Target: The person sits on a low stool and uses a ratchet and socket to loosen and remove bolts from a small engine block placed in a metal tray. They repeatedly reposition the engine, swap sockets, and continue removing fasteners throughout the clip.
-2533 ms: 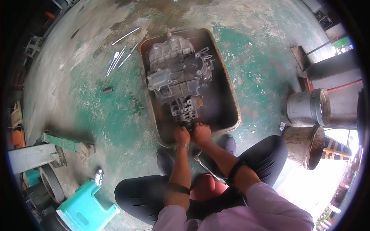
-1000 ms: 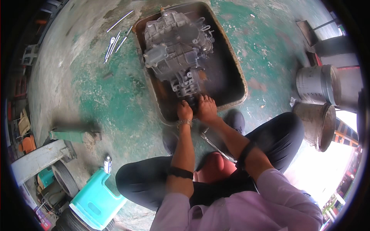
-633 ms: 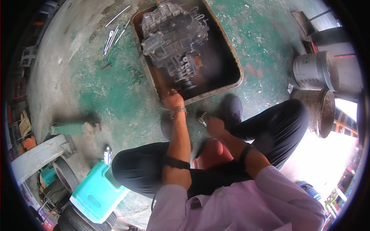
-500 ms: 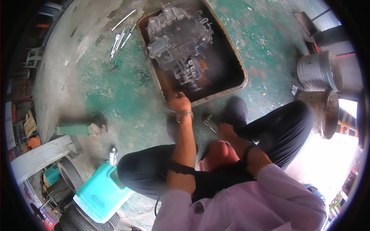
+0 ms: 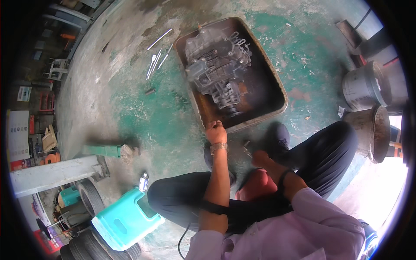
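Scuffed green workshop floor [image 5: 130, 115]: gearbox [image 5: 216, 67] lies lengthwise far-left to near-right, narrow end nearest; what my curled left hand [image 5: 216, 132] and right hand [image 5: 261, 160] hold, I cannot tell.

Matt, rough metal casing [image 5: 212, 65], rust-stained tray [image 5: 263, 93], smooth, faintly glossy plastic stool [image 5: 130, 211].

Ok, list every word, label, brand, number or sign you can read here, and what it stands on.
None is readable.
Small can: label too small.
Grey bucket: marking blurred.
White panel, far left: print too small.
Metal casting in the tray: no lettering discernible.
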Tool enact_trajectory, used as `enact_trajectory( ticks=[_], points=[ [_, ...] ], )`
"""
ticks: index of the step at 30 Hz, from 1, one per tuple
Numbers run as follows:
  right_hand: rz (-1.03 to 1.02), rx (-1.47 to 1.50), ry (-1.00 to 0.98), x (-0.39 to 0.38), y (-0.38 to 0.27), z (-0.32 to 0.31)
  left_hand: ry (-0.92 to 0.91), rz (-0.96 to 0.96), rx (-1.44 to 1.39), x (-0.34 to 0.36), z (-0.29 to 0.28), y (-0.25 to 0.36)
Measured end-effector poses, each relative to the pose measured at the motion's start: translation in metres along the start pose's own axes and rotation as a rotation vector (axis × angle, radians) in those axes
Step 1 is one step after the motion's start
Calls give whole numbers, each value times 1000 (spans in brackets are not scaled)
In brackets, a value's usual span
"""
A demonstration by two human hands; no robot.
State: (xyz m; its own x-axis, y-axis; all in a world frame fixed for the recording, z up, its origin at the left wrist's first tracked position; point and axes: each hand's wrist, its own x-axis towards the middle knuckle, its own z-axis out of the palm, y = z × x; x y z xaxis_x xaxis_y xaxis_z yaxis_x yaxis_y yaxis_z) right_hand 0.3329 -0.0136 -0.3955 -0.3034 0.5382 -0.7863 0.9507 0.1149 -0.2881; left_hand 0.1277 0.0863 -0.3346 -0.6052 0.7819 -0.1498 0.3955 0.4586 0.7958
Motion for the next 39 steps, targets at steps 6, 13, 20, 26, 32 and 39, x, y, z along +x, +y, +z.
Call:
enact_trajectory(
  ticks=[6,13,20,26,32,39],
  points=[
    [-165,143,30,24,-6,-5,-1,-40,-190,0,-14,29],
    [-631,73,243,-13,-30,-88,24,-139,-710,2,-105,156],
    [-669,-18,592,-134,-65,-263,96,58,-716,-4,-195,243],
    [-782,-198,763,-223,-81,-344,-192,-88,-331,-31,-165,238],
    [-591,-303,534,-190,-86,-358,-304,-274,-980,-36,-86,198],
    [-559,-461,448,-125,-83,-367,-323,-446,-1035,9,-7,150]
  ],
)
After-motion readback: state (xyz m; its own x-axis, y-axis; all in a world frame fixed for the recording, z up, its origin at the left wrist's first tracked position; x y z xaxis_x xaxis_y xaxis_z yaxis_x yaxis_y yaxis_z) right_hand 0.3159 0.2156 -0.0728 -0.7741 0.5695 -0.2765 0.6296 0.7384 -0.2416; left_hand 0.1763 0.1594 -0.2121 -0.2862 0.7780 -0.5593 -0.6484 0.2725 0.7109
